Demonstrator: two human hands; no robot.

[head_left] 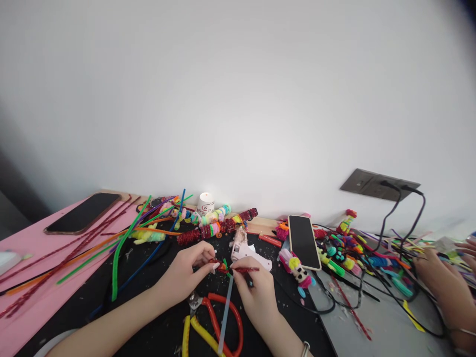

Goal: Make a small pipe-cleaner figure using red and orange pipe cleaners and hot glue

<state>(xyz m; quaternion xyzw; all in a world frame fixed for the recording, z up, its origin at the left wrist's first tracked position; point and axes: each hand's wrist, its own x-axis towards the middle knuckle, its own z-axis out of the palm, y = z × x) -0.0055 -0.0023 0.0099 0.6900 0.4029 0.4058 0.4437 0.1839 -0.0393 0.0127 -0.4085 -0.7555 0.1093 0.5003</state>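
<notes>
My left hand [191,270] pinches the left end of a small dark red tinsel pipe cleaner piece [224,267] with orange and green bits on it. The fingers of my right hand [256,287] are closed at its other side, with a dark red strand [250,269] sticking out past them. Just behind my right hand lies a white glue gun [241,249], partly covered by the fingers. Between my forearms rest a translucent glue stick [226,315] and hand cutters with red and yellow handles [238,317].
Several loose pipe cleaners [124,243] spread across the pink sheet [22,248] at left, beside a dark phone [84,213]. A paper cup [206,203], pipe cleaner figures [297,270] and another phone [304,240] stand farther back. Black cables [383,233] and another person's hand [439,275] are at right.
</notes>
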